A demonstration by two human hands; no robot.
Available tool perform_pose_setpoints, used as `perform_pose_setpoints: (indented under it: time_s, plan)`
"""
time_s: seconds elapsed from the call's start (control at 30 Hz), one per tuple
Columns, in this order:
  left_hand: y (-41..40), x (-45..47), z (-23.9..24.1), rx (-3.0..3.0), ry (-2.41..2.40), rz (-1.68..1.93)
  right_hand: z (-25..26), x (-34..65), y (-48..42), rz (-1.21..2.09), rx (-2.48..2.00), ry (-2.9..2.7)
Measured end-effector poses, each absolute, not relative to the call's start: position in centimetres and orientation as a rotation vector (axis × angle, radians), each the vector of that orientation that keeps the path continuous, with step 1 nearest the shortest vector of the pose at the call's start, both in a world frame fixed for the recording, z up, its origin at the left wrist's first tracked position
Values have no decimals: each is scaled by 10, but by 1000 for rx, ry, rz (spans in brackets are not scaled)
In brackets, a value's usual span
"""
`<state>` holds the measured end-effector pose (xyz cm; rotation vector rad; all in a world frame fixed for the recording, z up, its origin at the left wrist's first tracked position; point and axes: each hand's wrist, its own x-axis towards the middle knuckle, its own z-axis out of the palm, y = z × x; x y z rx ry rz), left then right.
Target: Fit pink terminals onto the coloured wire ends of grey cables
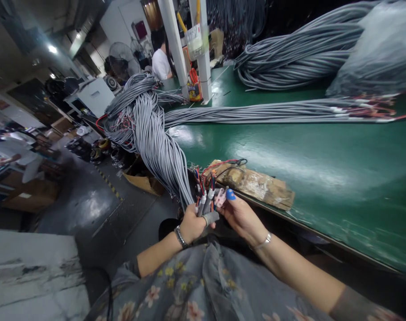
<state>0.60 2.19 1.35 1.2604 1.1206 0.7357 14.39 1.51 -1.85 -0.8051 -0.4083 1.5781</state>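
Observation:
My left hand (192, 224) is closed around the ends of several grey cables (203, 203) whose red, blue and green wire tips stick up above my fist. A grey finger cot covers one finger. My right hand (240, 214) pinches a small pale connector piece (220, 197) right beside those wire tips; its thumb wears a blue cot. The cables run up into a thick grey bundle (149, 129) that drapes off the green table (290, 147).
A worn cardboard pad (256, 183) with a red and black wire lies on the table edge. More grey cable coils (300, 49) and a plastic bag sit at the far right. White posts, a fan and a person in a white shirt (160, 62) are behind. Cardboard boxes stand on the floor at left.

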Motion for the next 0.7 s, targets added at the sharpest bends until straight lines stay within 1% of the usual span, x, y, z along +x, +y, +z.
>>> perform_pose_setpoints:
  time_s: [0.3, 0.7]
  plan:
    - [22, 8, 11, 1231, 1156, 757, -20, 142, 15, 1605, -788, -399]
    - [11, -11, 19, 1232, 1156, 793, -14, 149, 13, 1683, -769, -369]
